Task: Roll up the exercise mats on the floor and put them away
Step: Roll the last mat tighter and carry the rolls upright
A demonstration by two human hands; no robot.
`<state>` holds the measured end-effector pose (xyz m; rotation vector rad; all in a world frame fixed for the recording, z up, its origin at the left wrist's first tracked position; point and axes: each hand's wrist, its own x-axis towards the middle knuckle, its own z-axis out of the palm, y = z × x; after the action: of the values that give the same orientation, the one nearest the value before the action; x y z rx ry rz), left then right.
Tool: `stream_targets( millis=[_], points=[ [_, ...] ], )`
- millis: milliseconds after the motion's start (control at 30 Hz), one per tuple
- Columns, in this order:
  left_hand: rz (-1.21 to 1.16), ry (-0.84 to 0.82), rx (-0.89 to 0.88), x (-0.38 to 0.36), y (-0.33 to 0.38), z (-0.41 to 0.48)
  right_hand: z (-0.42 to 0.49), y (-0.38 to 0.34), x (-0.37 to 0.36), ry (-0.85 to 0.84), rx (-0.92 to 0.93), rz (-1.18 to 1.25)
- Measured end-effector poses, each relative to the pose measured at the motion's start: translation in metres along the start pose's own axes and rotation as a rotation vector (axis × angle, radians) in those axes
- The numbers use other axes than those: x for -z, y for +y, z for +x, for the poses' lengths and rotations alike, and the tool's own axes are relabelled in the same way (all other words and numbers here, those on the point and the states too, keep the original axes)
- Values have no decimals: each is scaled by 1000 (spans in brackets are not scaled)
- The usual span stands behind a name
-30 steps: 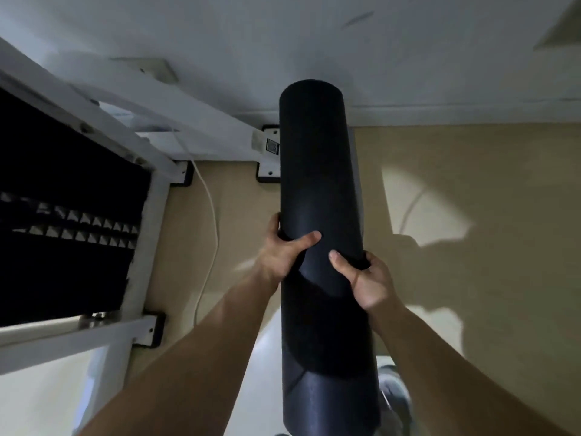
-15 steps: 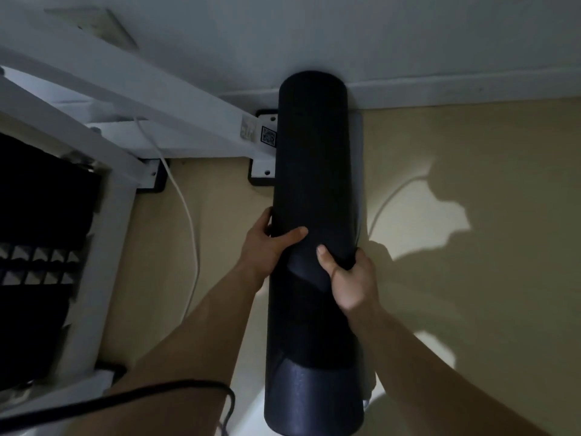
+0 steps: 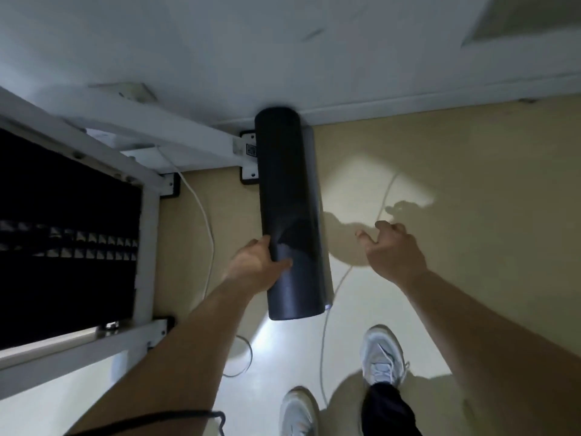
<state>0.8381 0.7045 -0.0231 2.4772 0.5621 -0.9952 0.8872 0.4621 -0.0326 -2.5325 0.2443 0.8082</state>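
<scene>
A black rolled exercise mat (image 3: 289,196) stands on end on the beige floor, its top leaning against the white wall. My left hand (image 3: 256,262) grips the lower part of the roll from the left, thumb across its front. My right hand (image 3: 391,250) hovers to the right of the mat, apart from it, fingers loosely spread and holding nothing.
A white metal frame (image 3: 147,240) with a black panel stands at the left, its feet bolted near the mat. White cables (image 3: 206,221) trail over the floor on both sides of the roll. My two white shoes (image 3: 382,354) are at the bottom.
The mat has been set down on the floor and leaned on the wall. My right hand let go of it and moved away to the right; the left hand still grips it.
</scene>
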Motion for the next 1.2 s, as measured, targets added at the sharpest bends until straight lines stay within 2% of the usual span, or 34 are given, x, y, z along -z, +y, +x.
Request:
stream_targets(
  millis=[133, 267, 467, 633, 800, 900, 1000, 1200],
  points=[
    [65, 29, -112, 35, 38, -76, -75, 18, 72, 14, -33, -153],
    [130, 53, -246, 43, 83, -156, -169, 46, 119, 41, -87, -141],
    [296, 50, -425, -13, 136, -286, -315, 124, 148, 117, -112, -64],
    [388, 11, -510, -111, 172, -390, -432, 241, 143, 163, -199, -12],
    [424, -58, -586, -245, 203, -497, -567, 391, 114, 180, -357, 84],
    [483, -157, -670, -334, 218, -561, -658, 483, 85, 195, -510, 90],
    [594, -265, -783, -418, 233, -621, -748, 566, 51, 183, -688, 212],
    [830, -364, -964, -565, 243, -713, -895, 683, -40, 230, -972, 421]
  ],
)
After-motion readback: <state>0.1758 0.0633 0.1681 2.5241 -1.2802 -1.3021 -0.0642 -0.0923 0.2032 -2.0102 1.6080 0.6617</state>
